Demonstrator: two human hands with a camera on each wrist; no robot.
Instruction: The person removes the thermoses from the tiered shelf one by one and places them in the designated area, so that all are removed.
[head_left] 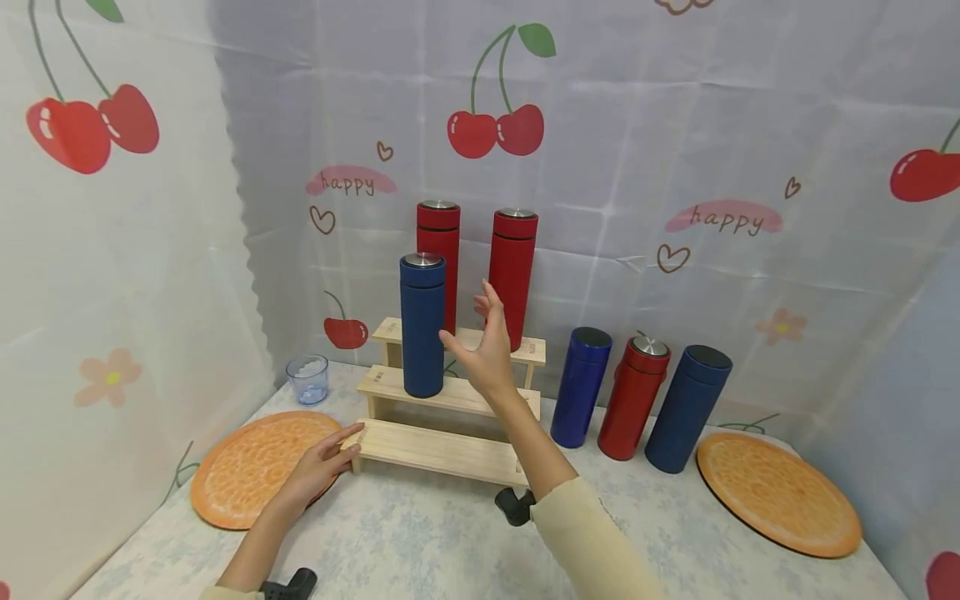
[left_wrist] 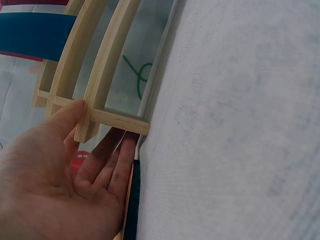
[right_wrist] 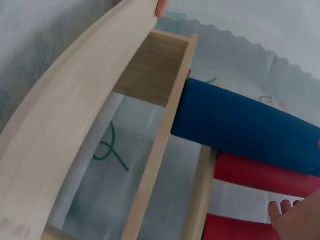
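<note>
A three-step wooden stand is on the table. One blue thermos stands upright on its middle step, toward the left, and two red thermoses, one on the left and one on the right, stand on the top step. My left hand holds the left end of the stand, the thumb and fingers on either side of its edge in the left wrist view. With fingers spread, my right hand is just right of the blue thermos, its thumb tip close beside it; nothing is in its grasp.
To the right of the stand are a shiny blue thermos, a red thermos and a dark blue thermos. Round orange placemats lie at the left and right. A clear glass stands back left, near the cloth wall.
</note>
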